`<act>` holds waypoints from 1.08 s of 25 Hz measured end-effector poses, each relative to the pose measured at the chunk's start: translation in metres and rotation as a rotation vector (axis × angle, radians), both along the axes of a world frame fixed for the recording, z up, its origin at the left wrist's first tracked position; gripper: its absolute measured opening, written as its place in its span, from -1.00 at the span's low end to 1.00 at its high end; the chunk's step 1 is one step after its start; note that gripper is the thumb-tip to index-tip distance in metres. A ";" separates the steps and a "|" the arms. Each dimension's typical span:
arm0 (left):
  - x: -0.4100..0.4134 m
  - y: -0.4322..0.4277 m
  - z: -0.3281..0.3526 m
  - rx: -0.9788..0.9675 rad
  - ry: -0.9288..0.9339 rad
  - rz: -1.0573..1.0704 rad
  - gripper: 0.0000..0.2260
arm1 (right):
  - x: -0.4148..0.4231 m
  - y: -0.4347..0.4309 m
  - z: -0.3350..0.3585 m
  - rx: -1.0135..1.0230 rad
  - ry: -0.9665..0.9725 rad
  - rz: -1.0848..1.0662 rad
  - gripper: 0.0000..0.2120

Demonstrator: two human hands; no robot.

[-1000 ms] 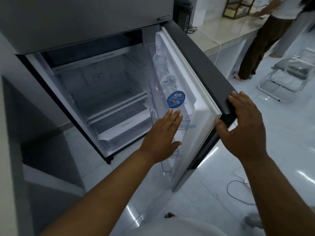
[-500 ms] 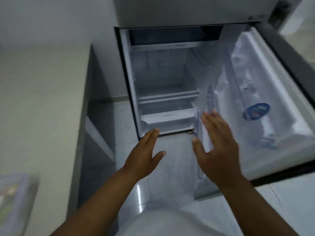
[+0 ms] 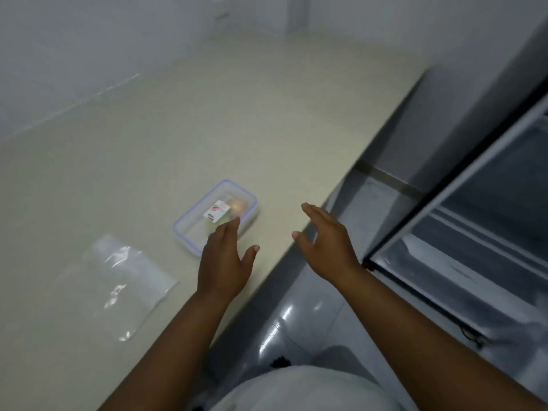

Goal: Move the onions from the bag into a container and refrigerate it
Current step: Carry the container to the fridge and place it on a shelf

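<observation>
A clear plastic container [image 3: 192, 229] with a blue-rimmed lid and a white label sits on the beige counter [image 3: 207, 129] near its right edge. An onion [image 3: 238, 205] shows through the lid. An empty clear plastic bag [image 3: 118, 280] lies flat to the container's left. My left hand [image 3: 226, 262] is open, its fingertips over the container's near corner. My right hand [image 3: 324, 244] is open, hovering past the counter's edge to the container's right. Neither hand holds anything.
The open fridge [image 3: 474, 232] stands at the right, with its white shelves visible inside. Grey glossy floor tiles [image 3: 296, 315] lie between the counter and the fridge. A white wall runs behind the counter.
The view has swung left from the open fridge to the counter. Both hands have left the fridge door and now reach toward the container.
</observation>
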State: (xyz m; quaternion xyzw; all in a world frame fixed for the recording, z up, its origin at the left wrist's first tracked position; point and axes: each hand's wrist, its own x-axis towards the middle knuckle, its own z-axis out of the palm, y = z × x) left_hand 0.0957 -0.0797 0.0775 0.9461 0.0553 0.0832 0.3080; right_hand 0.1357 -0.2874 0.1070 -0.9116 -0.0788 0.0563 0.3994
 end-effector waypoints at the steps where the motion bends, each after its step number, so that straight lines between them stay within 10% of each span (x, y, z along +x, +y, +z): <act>1: 0.000 0.014 -0.002 0.008 -0.008 0.098 -0.45 | 0.018 0.014 -0.006 -0.018 0.031 0.041 -0.42; 14: 0.030 0.051 -0.048 -0.533 0.315 0.852 -0.28 | 0.171 0.117 -0.074 -0.207 0.290 0.392 -0.51; 27: 0.021 0.006 -0.045 -0.586 0.301 0.662 -0.40 | 0.098 0.018 -0.073 0.017 0.309 0.098 -0.67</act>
